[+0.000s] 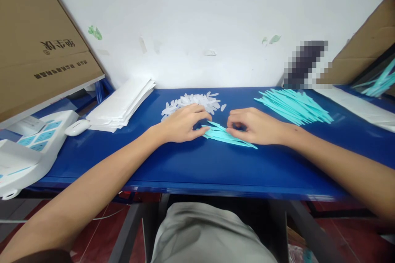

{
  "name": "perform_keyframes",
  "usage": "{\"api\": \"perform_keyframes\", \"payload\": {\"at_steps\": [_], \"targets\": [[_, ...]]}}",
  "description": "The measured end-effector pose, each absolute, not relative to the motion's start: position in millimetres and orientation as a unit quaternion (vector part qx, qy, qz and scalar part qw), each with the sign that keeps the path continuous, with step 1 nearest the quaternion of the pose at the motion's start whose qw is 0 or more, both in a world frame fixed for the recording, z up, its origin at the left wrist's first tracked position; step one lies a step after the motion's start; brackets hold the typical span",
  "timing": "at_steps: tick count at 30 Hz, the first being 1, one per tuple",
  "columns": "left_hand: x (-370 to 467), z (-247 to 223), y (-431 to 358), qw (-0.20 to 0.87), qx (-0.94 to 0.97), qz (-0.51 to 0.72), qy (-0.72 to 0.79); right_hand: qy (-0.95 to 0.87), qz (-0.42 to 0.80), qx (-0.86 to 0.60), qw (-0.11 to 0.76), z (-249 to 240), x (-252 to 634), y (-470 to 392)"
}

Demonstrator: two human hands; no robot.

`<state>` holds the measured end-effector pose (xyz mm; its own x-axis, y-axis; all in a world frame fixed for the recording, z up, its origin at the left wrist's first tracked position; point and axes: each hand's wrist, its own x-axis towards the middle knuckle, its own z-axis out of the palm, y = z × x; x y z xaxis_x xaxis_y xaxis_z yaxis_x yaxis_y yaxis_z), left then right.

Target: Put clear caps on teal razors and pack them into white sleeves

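Observation:
A small bunch of thin teal plastic strips (230, 138) lies on the blue table between my two hands. My left hand (183, 123) is at the bunch's left end, its thumb and forefinger curved but apart, the tips touching or just over the strips. Closed in a pinch, my right hand (253, 126) has thumb and finger at the upper edge of the bunch, on one of the strips. Behind my left hand, partly covered by it, is a heap of small translucent white pieces (194, 100). A larger pile of teal strips (294, 106) lies beyond my right hand.
A stack of white sheets or bags (121, 104) lies at left, beside a white mouse-shaped object (77, 128) and a white device with blue panels (43, 135). Cardboard boxes (46, 45) stand on both sides. A white wall (185, 20) borders the blue table (191, 168).

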<state>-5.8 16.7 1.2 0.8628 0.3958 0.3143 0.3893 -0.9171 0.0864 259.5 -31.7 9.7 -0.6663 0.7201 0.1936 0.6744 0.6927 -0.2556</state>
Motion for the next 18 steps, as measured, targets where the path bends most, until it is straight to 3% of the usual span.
{"api": "perform_keyframes", "payload": {"at_steps": [7,18], "targets": [[-3.8,0.3,13.1,0.048,0.971,0.149,0.183,-0.896,0.082,-0.428,0.083,9.7,261.8,-29.2],[-2.7,0.0,11.0,0.099,0.966,0.160,0.177,-0.907,0.047,-0.401,0.118,3.5,265.6,-24.1]]}}
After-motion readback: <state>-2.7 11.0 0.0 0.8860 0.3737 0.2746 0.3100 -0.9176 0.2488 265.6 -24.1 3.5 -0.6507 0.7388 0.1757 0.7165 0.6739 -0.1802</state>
